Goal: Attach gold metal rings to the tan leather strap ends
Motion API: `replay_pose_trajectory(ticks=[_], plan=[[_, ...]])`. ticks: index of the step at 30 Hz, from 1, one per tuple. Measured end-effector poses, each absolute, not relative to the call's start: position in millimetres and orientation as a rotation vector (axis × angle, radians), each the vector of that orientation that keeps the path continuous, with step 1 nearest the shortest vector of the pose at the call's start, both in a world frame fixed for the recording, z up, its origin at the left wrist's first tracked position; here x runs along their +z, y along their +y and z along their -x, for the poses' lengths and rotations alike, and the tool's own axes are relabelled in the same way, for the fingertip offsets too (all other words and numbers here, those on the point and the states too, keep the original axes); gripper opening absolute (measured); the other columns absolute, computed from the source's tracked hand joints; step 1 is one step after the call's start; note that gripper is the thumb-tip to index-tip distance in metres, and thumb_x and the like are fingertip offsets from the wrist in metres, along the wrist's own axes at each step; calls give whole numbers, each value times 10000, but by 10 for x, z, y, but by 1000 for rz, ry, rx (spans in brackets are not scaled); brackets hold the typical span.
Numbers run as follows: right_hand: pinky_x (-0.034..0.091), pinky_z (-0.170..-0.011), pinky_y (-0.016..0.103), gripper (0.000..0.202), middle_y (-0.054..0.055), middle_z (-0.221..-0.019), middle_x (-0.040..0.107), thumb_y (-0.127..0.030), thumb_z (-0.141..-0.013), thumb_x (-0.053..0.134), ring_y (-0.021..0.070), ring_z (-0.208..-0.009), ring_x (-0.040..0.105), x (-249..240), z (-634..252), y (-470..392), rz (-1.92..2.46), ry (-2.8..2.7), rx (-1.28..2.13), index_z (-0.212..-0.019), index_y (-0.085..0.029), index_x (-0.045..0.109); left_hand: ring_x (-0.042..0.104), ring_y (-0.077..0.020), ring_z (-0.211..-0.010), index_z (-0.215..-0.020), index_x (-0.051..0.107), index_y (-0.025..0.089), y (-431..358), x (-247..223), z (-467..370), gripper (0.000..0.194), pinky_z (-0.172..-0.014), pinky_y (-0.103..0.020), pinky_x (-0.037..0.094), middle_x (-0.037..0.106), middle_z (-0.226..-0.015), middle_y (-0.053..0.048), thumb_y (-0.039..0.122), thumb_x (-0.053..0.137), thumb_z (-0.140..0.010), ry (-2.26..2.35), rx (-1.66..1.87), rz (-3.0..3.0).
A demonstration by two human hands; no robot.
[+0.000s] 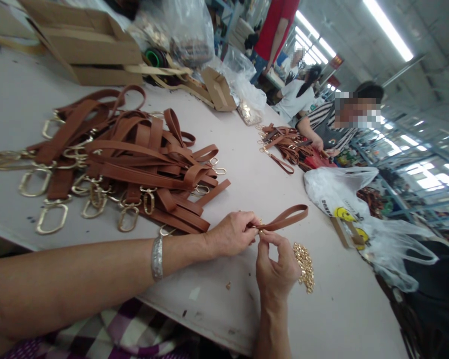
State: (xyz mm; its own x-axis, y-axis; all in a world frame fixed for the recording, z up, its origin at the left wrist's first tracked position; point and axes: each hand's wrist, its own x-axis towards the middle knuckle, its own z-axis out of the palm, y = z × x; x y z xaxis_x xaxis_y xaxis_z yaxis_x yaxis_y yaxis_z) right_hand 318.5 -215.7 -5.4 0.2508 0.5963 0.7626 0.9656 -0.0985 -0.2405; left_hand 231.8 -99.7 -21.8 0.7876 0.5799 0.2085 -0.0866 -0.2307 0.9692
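Right of center, I'm watching the left hand (235, 233) and right hand (278, 262) pinching a brown strap (291, 216) (perhaps a gold fitting (261, 231) is blurring there); a slackening pinch could be dropping it.

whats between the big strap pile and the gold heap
In the head view, the left hand, then the right hand, both pinching a looped strap.

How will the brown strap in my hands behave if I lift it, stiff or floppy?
The brown strap is probably bendable yet springy, since it curves round without a sharp fold. It's likely light, looking thin and narrow.
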Motion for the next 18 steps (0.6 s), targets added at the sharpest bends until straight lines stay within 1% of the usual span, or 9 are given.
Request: replay_pose_trajectory(ticks=[3, 5, 9, 14, 18], plan=[[528, -764, 268, 56, 25, -840, 701, -136, -847, 629, 141, -812, 666, -64, -3118, -2133, 1822, -1291, -600, -870, -186, 636, 572, -120, -636, -847, 634, 149, -1010, -167, -2291, 160, -588, -208, 419, 638, -691, 3, 78, 508, -780, 374, 725, -1761], [535, -722, 268, 33, 24, -818, 680, -204, -848, 645, 140, -771, 652, -95, -3087, -2122, 1824, -1118, -487, -872, -183, 635, 562, -121, -658, -832, 631, 150, -1021, -149, -2276, 166, -605, -212, 417, 633, -717, 1, 56, 510, -769, 345, 778, -1803], [550, -674, 261, 184, 9, -807, 642, -304, -802, 701, 131, -728, 644, -164, -3079, -2109, 1700, -799, -184, -874, -173, 594, 562, -134, -715, -848, 620, 147, -1033, -146, -2253, 154, -661, -229, 431, 631, -771, -15, 53, 517, -783, 288, 892, -1881], [579, -707, 303, 353, 26, -878, 680, -335, -739, 760, 154, -778, 682, -220, -3081, -2107, 1575, -588, 69, -981, -168, 565, 565, -140, -716, -855, 625, 136, -1024, -141, -2236, 141, -687, -238, 452, 631, -771, -24, 52, 532, -791, 208, 924, -1962], [583, -738, 292, 355, 5, -869, 696, -295, -711, 785, 140, -793, 691, -259, -2997, -2184, 1447, -496, 72, -957, -185, 554, 604, -155, -776, -934, 659, 123, -1078, -90, -2211, 177, -742, -247, 482, 663, -823, -49, 73, 539, -814, 141, 836, -2047]])
